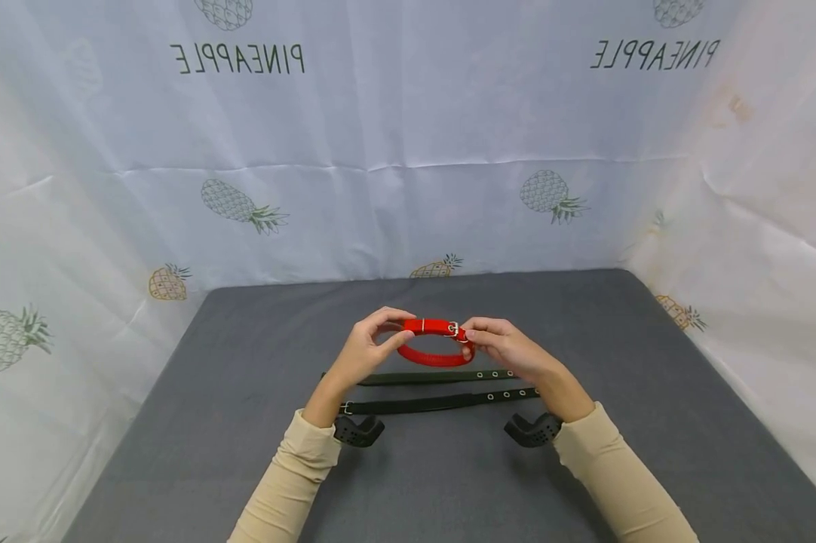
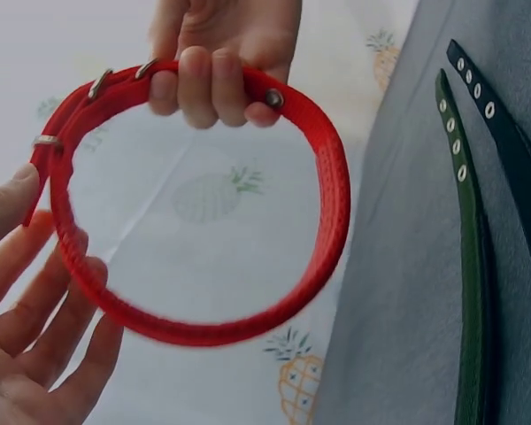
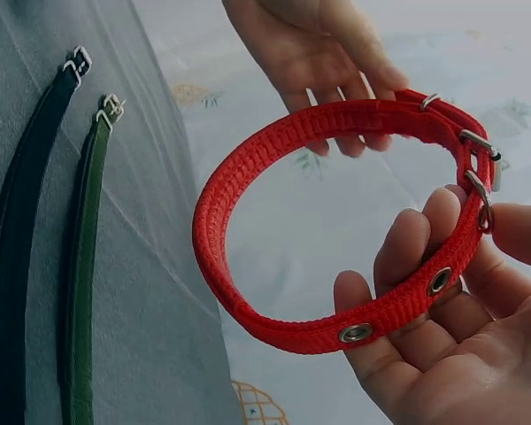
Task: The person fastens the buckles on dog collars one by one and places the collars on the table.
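A red collar (image 1: pixel 435 360), fastened into a ring, is held up above the table between both hands. My left hand (image 1: pixel 367 348) pinches its left side, thumb against the loose strap tip by a metal keeper (image 2: pixel 47 141). My right hand (image 1: pixel 516 351) grips the opposite side beside the silver buckle (image 1: pixel 454 329), its thumb by the D-ring (image 3: pixel 480 199) and its fingers curled under the band. Metal eyelets (image 3: pixel 356 333) show along that part. Below, a dark green collar (image 1: pixel 421 378) and a black collar (image 1: pixel 415 406) lie stretched out flat; the forearms partly cover them.
The grey table (image 1: pixel 259 452) extends around the collars. White curtains (image 1: pixel 408 113) printed with pineapples hang behind it and at both sides. A black wrist device (image 1: pixel 359 431) sits under the left wrist, another (image 1: pixel 533 430) under the right.
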Demonstrator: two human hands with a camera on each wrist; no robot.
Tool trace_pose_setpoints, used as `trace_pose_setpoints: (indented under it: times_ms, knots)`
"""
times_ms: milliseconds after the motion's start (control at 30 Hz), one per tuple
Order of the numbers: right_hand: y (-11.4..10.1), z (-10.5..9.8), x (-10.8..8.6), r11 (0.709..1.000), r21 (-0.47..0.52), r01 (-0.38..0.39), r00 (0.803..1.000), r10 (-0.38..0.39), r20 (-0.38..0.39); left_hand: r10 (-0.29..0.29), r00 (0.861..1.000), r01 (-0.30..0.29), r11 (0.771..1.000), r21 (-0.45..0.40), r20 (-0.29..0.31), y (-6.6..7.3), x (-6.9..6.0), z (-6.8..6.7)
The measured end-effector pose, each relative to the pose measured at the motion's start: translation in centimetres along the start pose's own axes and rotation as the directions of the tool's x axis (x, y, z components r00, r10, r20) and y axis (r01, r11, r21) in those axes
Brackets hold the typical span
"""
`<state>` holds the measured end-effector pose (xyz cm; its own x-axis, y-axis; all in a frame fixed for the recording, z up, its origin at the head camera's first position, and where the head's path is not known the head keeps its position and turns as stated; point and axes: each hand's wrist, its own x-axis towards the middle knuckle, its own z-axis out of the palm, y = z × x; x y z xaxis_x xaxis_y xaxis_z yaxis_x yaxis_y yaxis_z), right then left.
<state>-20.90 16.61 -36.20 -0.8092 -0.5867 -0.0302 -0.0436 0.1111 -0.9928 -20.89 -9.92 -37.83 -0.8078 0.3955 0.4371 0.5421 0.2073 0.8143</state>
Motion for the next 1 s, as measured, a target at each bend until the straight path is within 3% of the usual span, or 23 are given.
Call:
trace_pose_setpoints:
  times_ms: [167, 533, 767, 1000]
  knots:
    - [-0.1, -0.7, -0.2, 0.999, -0.04, -0.005, 1.0, 0.004, -0.016, 0.027, 0.999, -0.027, 1.0, 0.009, -0.034, -0.3, -0.3, -0.8]
    - [0.6, -2.9, -0.7, 0.986, -0.164, 0.013, 0.996, -0.028, -0.089, -0.019, 0.998, 0.023, 0.999, 0.049, -0.068, -1.2, -1.5, -2.5]
    - [0.9, -4.1, -0.8, 0.949, -0.313, -0.043, 0.983, -0.016, -0.182, -0.092, 0.993, 0.098, 0.992, 0.077, -0.07, -1.8, -2.4, -3.5]
    - [1.2, -5.1, -1.1, 0.901, -0.43, -0.049, 0.975, -0.051, -0.217, -0.135, 0.988, 0.142, 0.985, 0.097, -0.072, -2.4, -3.1, -4.2]
